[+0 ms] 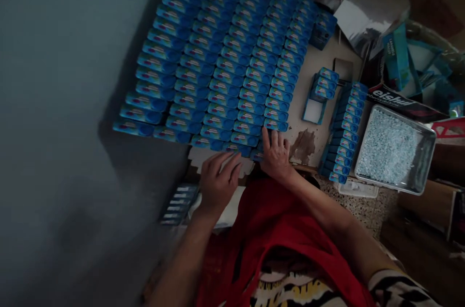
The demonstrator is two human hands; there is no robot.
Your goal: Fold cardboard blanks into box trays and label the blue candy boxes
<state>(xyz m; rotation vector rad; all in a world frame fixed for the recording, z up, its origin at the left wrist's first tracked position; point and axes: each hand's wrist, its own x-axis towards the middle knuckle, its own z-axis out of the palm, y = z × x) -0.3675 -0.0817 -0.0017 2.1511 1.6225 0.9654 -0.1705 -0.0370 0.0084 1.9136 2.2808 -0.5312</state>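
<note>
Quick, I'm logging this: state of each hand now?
Left hand: open, fingers loosely bent, nothing visibly held.
Right hand: open, index finger extended at the blue boxes, no grip visible.

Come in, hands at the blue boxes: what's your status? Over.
Left hand half-curled near the rows of blue boxes, nothing visibly held. Right hand at their near right corner, fingers extended. No obstruction seen; metal tray off right.
</note>
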